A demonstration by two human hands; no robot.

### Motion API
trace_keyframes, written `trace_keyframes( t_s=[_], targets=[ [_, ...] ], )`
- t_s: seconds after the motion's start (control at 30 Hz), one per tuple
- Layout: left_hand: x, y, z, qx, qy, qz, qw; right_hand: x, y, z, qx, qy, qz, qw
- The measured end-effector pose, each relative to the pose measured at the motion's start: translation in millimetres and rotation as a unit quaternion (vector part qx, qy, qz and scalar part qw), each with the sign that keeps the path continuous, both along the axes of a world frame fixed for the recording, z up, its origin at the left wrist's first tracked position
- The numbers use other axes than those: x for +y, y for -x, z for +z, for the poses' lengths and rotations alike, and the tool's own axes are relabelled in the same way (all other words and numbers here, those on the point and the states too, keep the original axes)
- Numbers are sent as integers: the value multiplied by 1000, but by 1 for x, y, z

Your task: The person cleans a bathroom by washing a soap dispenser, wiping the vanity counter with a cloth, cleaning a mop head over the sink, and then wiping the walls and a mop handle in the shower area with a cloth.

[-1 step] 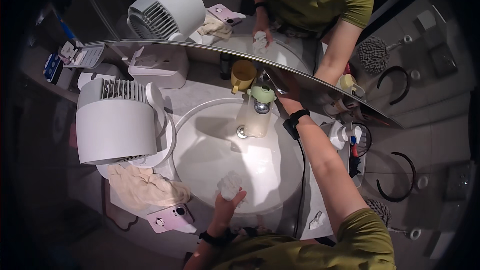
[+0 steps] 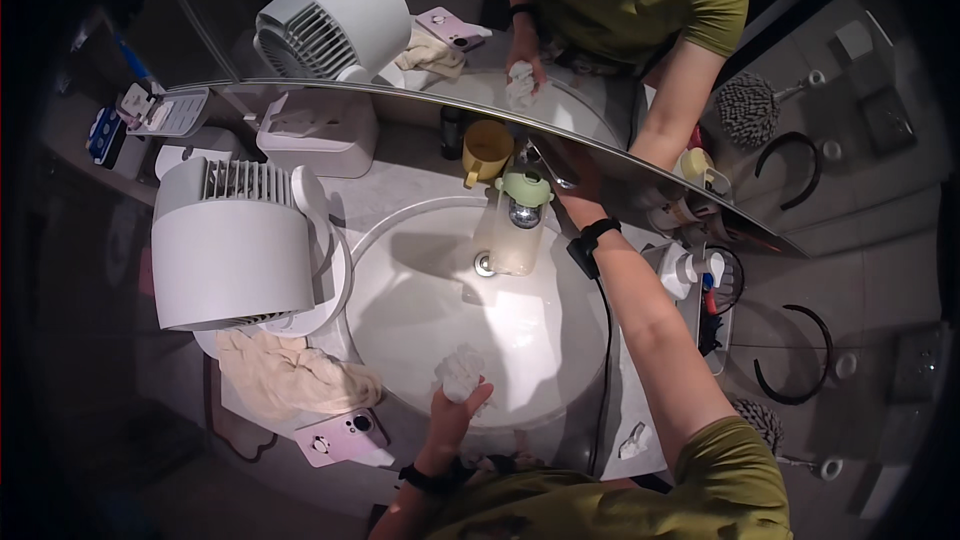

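Note:
Above the near rim of the oval white sink (image 2: pixel 400 340), my left hand (image 2: pixel 458 420) is closed round a crumpled white tissue (image 2: pixel 461 372). My right arm stretches across the sink's right side to the back. There my right hand (image 2: pixel 582 198) is beside the chrome faucet (image 2: pixel 560 178), partly under the mirror's lower edge. Shadow and the mirror hide its fingers, so their grip is unclear. A pale green cover with a cloudy see-through body (image 2: pixel 520 230) sits over the faucet's spout, above the drain (image 2: pixel 485 263).
A white fan (image 2: pixel 232 250) stands left of the sink, with a beige towel (image 2: pixel 290 375) and pink phone (image 2: pixel 340 436) nearer me. Behind are a tissue box (image 2: pixel 318 135) and yellow mug (image 2: pixel 487 152). On the right lie a black cable (image 2: pixel 603 370), another crumpled tissue (image 2: pixel 634 440) and pump bottle (image 2: pixel 680 270).

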State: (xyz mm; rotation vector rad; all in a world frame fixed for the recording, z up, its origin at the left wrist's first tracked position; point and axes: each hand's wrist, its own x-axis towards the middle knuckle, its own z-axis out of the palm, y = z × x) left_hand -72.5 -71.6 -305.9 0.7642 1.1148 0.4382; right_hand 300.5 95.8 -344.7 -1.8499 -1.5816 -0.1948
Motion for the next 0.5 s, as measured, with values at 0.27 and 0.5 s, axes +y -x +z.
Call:
trace_keyframes(
  t_s=[0.27,0.5],
  targets=[
    [-7,8,8,0,-17,-21,1000,-2,-1,10,-124,104,-106,981],
    [-16,8,28,-49,11,-64,997,-75,20,47,-55,183,-211,959]
  ],
)
